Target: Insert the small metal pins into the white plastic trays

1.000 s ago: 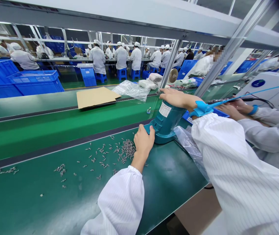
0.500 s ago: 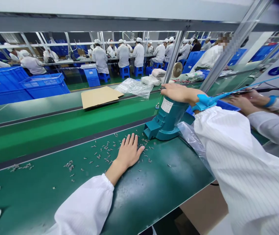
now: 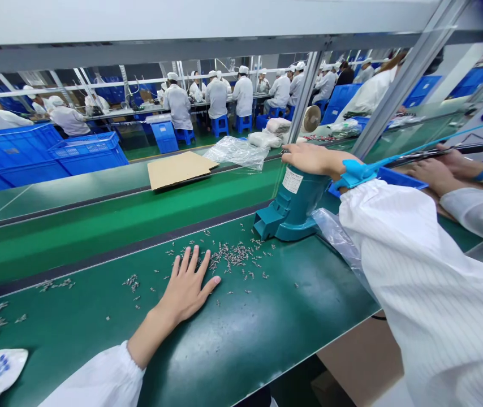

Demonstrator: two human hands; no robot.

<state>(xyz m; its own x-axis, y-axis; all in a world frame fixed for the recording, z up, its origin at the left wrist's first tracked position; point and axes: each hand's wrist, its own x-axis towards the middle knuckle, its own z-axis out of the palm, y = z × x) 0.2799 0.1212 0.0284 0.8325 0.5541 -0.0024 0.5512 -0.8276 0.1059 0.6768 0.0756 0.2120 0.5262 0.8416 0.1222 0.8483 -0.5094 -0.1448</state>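
Note:
My left hand (image 3: 188, 285) lies flat on the green work surface (image 3: 267, 316), palm down with its fingers spread. Small metal screw-like parts (image 3: 233, 254) are heaped just right of its fingertips, and more are scattered around the hand. My right hand (image 3: 313, 158) is draped over the top of a teal plastic housing (image 3: 301, 198), gripping its upper rim; some fingers are hidden behind it. The housing stands upright on the surface, with a white label and a box-shaped spout pointing left toward the heap. A blue strap (image 3: 356, 172) with a cord circles my right wrist.
A clear plastic bag (image 3: 337, 234) lies right of the housing. Beyond the work surface runs a green belt (image 3: 110, 217), with cardboard (image 3: 180, 168) at its far edge. A co-worker's hands (image 3: 440, 169) are at the right. A white piece (image 3: 4, 364) lies lower left.
My left hand has slid left and toward me, away from the housing, uncovering the heap of small metal parts. The right hand stays on the housing. The view has shifted slightly.

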